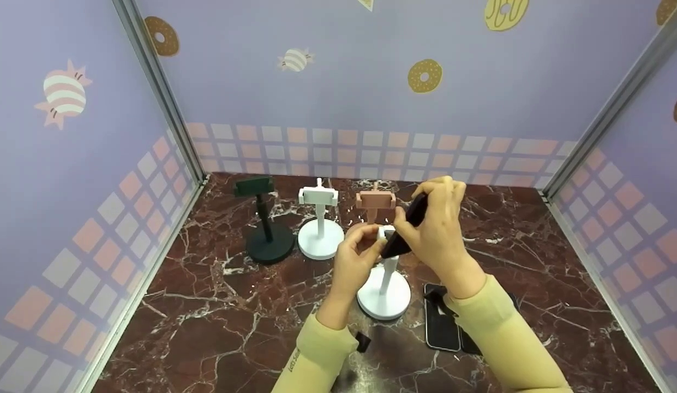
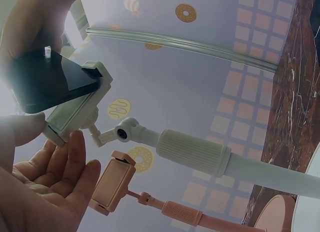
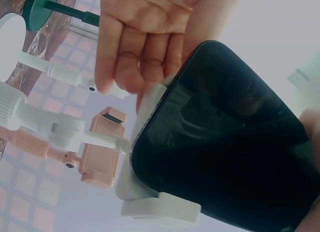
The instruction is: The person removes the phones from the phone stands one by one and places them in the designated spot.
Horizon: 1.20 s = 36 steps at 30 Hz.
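Note:
My right hand (image 1: 442, 234) grips a black smartphone (image 1: 408, 228) by its edges and holds it tilted at the clamp of the nearest white phone stand (image 1: 385, 299). In the right wrist view the phone's dark screen (image 3: 220, 132) overlaps the clamp, with one clamp lip (image 3: 162, 208) showing at its lower edge. My left hand (image 1: 353, 267) pinches the near end of the clamp (image 2: 75, 111) between thumb and fingers. From the left wrist view, one end of the phone lies against the clamp's upper lip, while its other end stands off from the clamp plate.
Behind stand a dark green phone stand (image 1: 269, 243), another white stand (image 1: 321, 240) and a pink stand (image 1: 375, 201). A phone (image 1: 442, 330) lies under my right forearm beside another, partly hidden one (image 1: 470, 342). A small black piece (image 1: 363, 341) lies by my left sleeve. Patterned walls (image 1: 338, 98) enclose the marbled table.

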Motion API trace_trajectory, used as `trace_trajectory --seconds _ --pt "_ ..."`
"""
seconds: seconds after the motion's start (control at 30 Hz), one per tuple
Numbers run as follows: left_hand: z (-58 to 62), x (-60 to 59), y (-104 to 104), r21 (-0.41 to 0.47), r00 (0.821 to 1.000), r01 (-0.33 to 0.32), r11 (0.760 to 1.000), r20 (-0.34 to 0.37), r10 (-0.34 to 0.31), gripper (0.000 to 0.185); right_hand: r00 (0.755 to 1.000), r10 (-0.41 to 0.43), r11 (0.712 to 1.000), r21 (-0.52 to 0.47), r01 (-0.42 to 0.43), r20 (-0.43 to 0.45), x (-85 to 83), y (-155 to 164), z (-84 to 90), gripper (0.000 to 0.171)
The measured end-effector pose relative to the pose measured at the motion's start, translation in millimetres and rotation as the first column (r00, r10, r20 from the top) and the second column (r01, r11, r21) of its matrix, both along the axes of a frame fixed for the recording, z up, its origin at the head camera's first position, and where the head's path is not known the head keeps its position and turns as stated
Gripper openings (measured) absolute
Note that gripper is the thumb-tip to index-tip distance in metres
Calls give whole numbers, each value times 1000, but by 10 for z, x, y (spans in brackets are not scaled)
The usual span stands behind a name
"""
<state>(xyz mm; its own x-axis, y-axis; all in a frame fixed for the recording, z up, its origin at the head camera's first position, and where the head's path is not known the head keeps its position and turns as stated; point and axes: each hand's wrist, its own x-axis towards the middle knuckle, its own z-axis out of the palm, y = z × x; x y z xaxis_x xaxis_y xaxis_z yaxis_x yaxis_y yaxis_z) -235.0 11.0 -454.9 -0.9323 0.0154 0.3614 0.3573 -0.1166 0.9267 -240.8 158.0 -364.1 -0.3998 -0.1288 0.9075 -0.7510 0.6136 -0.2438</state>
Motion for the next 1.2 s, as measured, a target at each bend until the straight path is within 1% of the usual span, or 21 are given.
trace_trajectory --seconds 0.13,0.43,0.6,0.8,1.0,1.2 --pt "0 0 0 4 1000 3 1000 7 -3 28 1000 -4 1000 -21 4 -3 5 19 42 35" --pt "-17 -2 -2 -19 1000 -3 1000 -22 3 28 1000 -11 996 -91 14 25 32 76 124 36" --pt "-24 -4 -4 -16 1000 8 1000 -17 -8 29 1000 -14 992 -123 16 20 44 108 175 34" --pt "-22 3 -17 -22 1000 19 1000 -15 -20 30 999 -38 986 -162 38 8 52 159 219 34" --pt "-44 -7 -20 -13 1000 25 1000 -13 -25 33 997 -74 981 -176 76 19 55 253 228 34" --pt "-58 -7 -18 -14 999 20 1000 -29 -21 34 994 -106 977 -189 103 -9 35 353 207 36"
